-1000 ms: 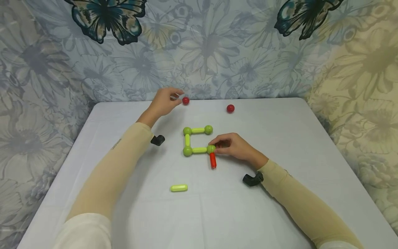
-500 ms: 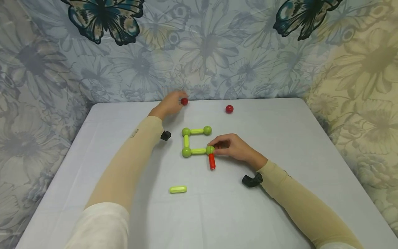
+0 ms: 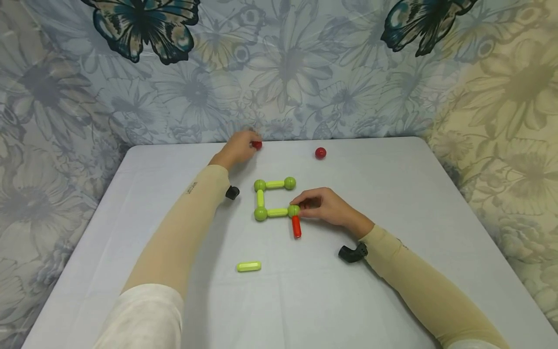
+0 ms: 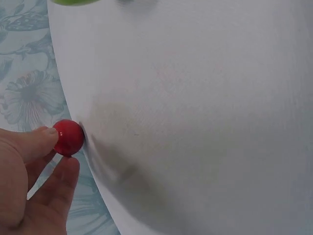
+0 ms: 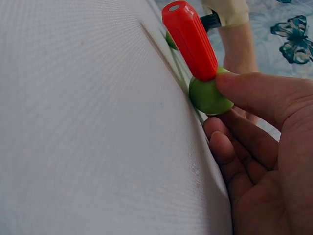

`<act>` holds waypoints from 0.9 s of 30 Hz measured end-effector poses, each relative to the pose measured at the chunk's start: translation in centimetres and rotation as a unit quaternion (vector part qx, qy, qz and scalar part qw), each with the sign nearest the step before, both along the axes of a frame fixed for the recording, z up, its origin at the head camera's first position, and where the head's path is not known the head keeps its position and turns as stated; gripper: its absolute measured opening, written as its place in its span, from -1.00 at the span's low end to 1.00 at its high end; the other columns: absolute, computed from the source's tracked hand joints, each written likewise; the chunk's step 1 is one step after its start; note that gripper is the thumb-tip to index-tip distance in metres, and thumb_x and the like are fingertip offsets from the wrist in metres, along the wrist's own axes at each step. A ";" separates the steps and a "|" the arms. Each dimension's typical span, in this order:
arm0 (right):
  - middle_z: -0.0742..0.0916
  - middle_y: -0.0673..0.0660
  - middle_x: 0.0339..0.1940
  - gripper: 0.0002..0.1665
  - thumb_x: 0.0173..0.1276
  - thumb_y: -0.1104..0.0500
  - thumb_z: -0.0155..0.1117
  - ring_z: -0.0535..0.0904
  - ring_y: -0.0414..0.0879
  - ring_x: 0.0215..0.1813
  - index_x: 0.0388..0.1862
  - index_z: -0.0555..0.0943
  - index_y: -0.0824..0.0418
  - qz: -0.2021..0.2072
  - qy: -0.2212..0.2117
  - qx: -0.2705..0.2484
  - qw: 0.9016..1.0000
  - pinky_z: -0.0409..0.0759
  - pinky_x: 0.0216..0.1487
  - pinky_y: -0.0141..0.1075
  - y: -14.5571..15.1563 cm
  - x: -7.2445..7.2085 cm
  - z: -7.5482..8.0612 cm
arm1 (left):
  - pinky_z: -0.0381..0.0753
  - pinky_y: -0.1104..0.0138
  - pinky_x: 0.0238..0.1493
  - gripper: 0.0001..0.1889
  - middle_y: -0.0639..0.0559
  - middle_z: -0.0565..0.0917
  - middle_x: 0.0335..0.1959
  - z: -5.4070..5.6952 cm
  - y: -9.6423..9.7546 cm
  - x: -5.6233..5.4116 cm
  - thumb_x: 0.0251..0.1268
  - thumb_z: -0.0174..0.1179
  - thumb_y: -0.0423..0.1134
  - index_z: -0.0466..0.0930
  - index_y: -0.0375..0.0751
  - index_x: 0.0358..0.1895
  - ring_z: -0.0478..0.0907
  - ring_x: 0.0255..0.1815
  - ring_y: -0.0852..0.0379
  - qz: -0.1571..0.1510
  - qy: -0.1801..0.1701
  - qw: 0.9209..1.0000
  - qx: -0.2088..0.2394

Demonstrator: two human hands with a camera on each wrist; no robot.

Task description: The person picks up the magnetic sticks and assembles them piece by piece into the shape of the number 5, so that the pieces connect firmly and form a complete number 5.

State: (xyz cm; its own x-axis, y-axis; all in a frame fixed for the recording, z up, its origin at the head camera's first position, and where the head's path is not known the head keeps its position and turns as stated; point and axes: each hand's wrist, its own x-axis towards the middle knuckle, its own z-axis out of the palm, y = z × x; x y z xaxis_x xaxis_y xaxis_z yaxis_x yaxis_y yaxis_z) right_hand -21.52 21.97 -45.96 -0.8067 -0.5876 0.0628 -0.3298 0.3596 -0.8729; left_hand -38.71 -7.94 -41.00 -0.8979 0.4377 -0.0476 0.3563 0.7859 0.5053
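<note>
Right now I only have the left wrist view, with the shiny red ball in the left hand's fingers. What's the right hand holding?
Observer: The right hand pinches a shiny green ball that has a ribbed red rod against it.
Operator: Anything else red?
Observer: A second shiny red ball, untouched, near the far edge of the white table.
Operator: Any loose rod?
Observer: One ribbed light-green rod lies apart, nearer the person.

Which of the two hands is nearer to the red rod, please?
Right. The right hand pinches the green ball joined to the red rod; the left hand is farther away, at the back edge of the table, pinching a red ball.
</note>
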 end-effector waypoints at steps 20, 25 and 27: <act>0.82 0.00 -0.09 -0.68 0.41 0.30 0.58 0.65 0.02 -0.07 0.11 0.85 0.12 0.004 0.001 -0.004 1.000 0.63 0.03 -0.28 0.0 0.1 -0.1 | 0.61 0.12 0.24 -0.72 -0.11 0.74 0.08 -1.7 -0.4 0.5 0.51 0.37 -0.36 0.80 -0.26 0.20 0.63 0.14 -0.06 0.076 0.003 0.992 0.104; 0.82 0.00 -0.09 -0.69 0.41 0.30 0.59 0.64 0.02 -0.07 0.10 0.86 0.10 0.001 0.003 -0.001 1.000 0.63 0.02 -0.27 0.0 0.0 -0.1 | 0.59 0.11 0.28 -0.69 -0.11 0.78 0.08 -1.8 -0.5 0.5 0.50 0.40 -0.35 0.78 -0.26 0.23 0.65 0.16 -0.05 0.078 0.004 0.991 0.113; 0.82 -0.01 -0.08 -0.68 0.41 0.29 0.59 0.64 0.01 -0.07 0.11 0.85 0.11 -0.002 0.002 0.001 1.000 0.62 0.03 -0.28 0.0 0.0 -0.1 | 0.58 0.11 0.31 -0.65 -0.13 0.78 0.11 -1.9 -0.5 0.5 0.50 0.41 -0.34 0.75 -0.29 0.27 0.65 0.19 -0.05 0.080 0.007 0.990 0.113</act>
State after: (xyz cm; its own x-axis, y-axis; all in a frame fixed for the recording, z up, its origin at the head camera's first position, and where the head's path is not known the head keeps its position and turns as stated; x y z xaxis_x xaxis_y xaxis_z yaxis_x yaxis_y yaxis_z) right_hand -21.53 21.97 -46.07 -0.8090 -0.5842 0.0651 -0.3318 0.3624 -0.8709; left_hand -38.18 -8.41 -42.86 -0.9564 0.2882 0.0473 0.2442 0.7003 0.6707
